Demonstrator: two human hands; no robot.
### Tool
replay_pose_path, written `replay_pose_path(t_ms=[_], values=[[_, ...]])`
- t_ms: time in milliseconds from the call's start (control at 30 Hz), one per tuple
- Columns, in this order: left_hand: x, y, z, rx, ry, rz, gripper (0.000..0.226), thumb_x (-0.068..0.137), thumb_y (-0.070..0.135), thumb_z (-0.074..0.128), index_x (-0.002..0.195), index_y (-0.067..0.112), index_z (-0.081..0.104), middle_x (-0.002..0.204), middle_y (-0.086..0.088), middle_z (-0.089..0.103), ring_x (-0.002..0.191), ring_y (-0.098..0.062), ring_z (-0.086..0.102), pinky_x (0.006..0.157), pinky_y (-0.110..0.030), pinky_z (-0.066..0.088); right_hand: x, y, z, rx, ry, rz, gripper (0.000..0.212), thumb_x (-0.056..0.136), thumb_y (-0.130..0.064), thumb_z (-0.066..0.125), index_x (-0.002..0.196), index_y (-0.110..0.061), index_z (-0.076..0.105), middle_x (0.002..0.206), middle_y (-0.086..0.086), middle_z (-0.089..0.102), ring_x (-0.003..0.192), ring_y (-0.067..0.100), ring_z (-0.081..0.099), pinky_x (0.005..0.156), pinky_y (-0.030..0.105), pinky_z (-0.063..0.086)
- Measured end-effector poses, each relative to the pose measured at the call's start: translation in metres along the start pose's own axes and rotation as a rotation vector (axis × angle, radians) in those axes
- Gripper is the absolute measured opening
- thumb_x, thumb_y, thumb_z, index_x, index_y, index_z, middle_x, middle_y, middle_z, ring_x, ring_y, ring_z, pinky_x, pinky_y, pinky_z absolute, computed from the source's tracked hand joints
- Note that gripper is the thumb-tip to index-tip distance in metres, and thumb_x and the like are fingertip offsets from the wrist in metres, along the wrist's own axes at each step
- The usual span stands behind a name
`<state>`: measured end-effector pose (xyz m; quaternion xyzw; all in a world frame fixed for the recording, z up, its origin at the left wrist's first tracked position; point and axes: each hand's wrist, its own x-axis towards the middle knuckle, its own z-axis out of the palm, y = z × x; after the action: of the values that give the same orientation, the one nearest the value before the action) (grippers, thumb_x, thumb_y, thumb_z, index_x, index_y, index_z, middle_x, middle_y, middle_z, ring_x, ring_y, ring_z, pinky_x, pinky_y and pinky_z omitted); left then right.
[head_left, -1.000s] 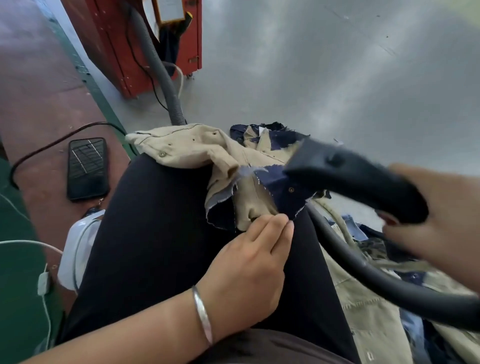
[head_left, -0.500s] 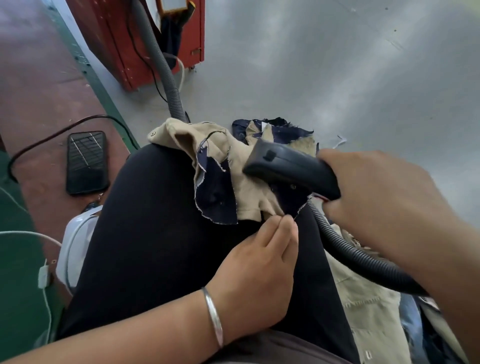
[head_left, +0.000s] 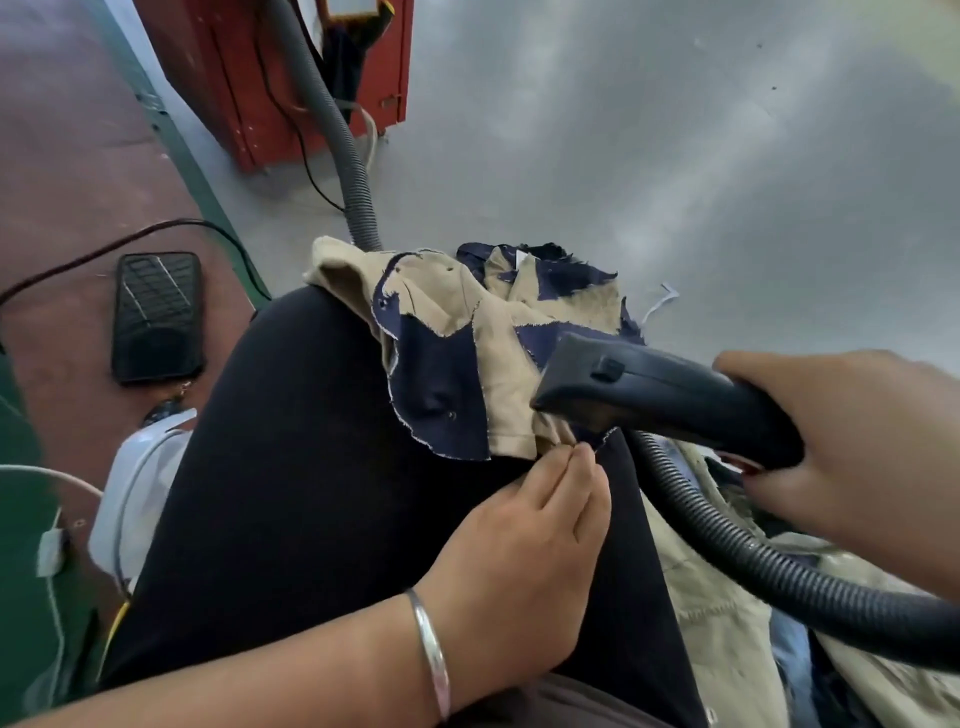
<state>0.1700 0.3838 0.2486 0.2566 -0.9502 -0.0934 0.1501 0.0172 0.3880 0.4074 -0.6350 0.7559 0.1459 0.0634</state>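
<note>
A tan and navy garment piece (head_left: 467, 332) lies draped over my knee, which is clad in black trousers (head_left: 311, 493). My left hand (head_left: 519, 561), with a silver bangle at the wrist, pinches the lower edge of the fabric against my thigh. My right hand (head_left: 831, 447) grips the handle of a black suction nozzle (head_left: 639, 395), whose mouth sits on the fabric just above my left fingertips. A ribbed black hose (head_left: 737, 561) runs from the nozzle past my right wrist.
More tan and navy garments (head_left: 727, 649) are piled at lower right. A black phone (head_left: 156, 317) lies on the red floor at left with a cable and a white object (head_left: 140, 493). A red machine (head_left: 291, 78) and a grey hose (head_left: 343, 156) stand behind on the grey floor.
The nozzle has come in from the right, moved over the fabric, and now sits lower and further right than half a second ago. The navy flap has flipped over. My left hand keeps its pinch.
</note>
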Motion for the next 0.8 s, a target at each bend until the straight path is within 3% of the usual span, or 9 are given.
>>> replay_pose_path(t_ms=[67, 233, 367, 433, 500, 600, 633, 733, 800], values=[[0.0, -0.002, 0.0, 0.012, 0.017, 0.006, 0.053, 0.079, 0.012, 0.042, 0.126, -0.008, 0.052, 0.127, -0.024, 0.053, 0.119, -0.036, 0.049, 0.104, -0.036, 0.04, 0.004, -0.002, 0.005, -0.029, -0.063, 0.038, 0.034, 0.069, -0.027, 0.065, 0.08, -0.05, 0.042, 0.06, -0.012, 0.053, 0.062, 0.011, 0.053, 0.05, 0.027, 0.033], [-0.002, -0.005, 0.001, 0.07, -0.041, 0.004, 0.051, 0.086, 0.014, 0.041, 0.131, -0.01, 0.046, 0.132, -0.024, 0.049, 0.125, -0.039, 0.042, 0.108, -0.039, 0.034, 0.031, -0.009, 0.005, 0.061, -0.035, 0.044, 0.022, 0.074, -0.023, 0.068, 0.075, -0.034, 0.05, 0.059, -0.01, 0.054, 0.055, 0.006, 0.051, 0.046, 0.024, 0.029], [-0.001, -0.004, 0.002, 0.055, -0.032, -0.016, 0.05, 0.085, 0.014, 0.045, 0.129, -0.009, 0.049, 0.129, -0.024, 0.052, 0.123, -0.038, 0.045, 0.107, -0.038, 0.036, 0.076, -0.022, 0.001, 0.194, 0.0, 0.056, 0.017, 0.076, -0.019, 0.069, 0.084, -0.023, 0.055, 0.065, -0.002, 0.057, 0.063, 0.023, 0.063, 0.052, 0.026, 0.043], [-0.001, -0.003, 0.001, 0.034, -0.004, -0.023, 0.05, 0.081, 0.016, 0.05, 0.125, -0.007, 0.054, 0.126, -0.022, 0.056, 0.118, -0.036, 0.051, 0.103, -0.035, 0.039, 0.097, -0.022, -0.004, 0.214, 0.043, 0.089, 0.019, 0.076, -0.013, 0.069, 0.09, -0.019, 0.056, 0.072, 0.007, 0.059, 0.073, 0.034, 0.067, 0.06, 0.036, 0.054], [-0.002, -0.002, -0.001, 0.009, 0.003, -0.033, 0.051, 0.078, 0.019, 0.053, 0.124, -0.005, 0.056, 0.125, -0.02, 0.057, 0.116, -0.033, 0.053, 0.101, -0.031, 0.039, 0.101, -0.012, -0.014, 0.256, 0.092, 0.101, 0.019, 0.077, -0.01, 0.069, 0.092, -0.013, 0.057, 0.071, 0.013, 0.063, 0.069, 0.037, 0.069, 0.063, 0.043, 0.058], [-0.002, -0.004, -0.001, 0.01, 0.003, -0.045, 0.053, 0.078, 0.02, 0.056, 0.126, -0.004, 0.055, 0.127, -0.02, 0.056, 0.119, -0.032, 0.051, 0.103, -0.031, 0.038, 0.072, 0.008, -0.032, 0.376, 0.134, 0.064, 0.024, 0.072, 0.001, 0.07, 0.076, -0.019, 0.056, 0.045, 0.007, 0.06, 0.034, 0.014, 0.059, 0.031, 0.026, 0.043], [-0.002, -0.004, -0.001, 0.014, 0.005, -0.044, 0.054, 0.078, 0.02, 0.056, 0.126, -0.004, 0.055, 0.127, -0.02, 0.056, 0.12, -0.032, 0.051, 0.104, -0.031, 0.038, 0.058, 0.011, -0.035, 0.365, 0.133, 0.04, 0.029, 0.069, 0.004, 0.071, 0.07, -0.021, 0.055, 0.045, 0.001, 0.061, 0.029, 0.01, 0.054, 0.028, 0.022, 0.038], [-0.002, -0.004, -0.001, -0.01, 0.007, -0.04, 0.053, 0.078, 0.02, 0.052, 0.125, -0.003, 0.056, 0.127, -0.019, 0.057, 0.119, -0.03, 0.052, 0.102, -0.03, 0.04, 0.022, 0.009, -0.029, 0.224, 0.081, 0.016, 0.04, 0.056, 0.006, 0.076, 0.063, -0.027, 0.055, 0.059, -0.021, 0.063, 0.043, 0.009, 0.058, 0.039, 0.031, 0.044], [-0.002, -0.004, -0.002, -0.04, 0.011, -0.041, 0.053, 0.077, 0.018, 0.049, 0.124, -0.003, 0.057, 0.126, -0.018, 0.057, 0.118, -0.03, 0.053, 0.1, -0.029, 0.042, 0.012, 0.008, -0.016, 0.117, 0.015, 0.041, 0.043, 0.053, -0.002, 0.078, 0.062, -0.036, 0.054, 0.056, -0.013, 0.061, 0.042, 0.012, 0.052, 0.049, 0.033, 0.045]])
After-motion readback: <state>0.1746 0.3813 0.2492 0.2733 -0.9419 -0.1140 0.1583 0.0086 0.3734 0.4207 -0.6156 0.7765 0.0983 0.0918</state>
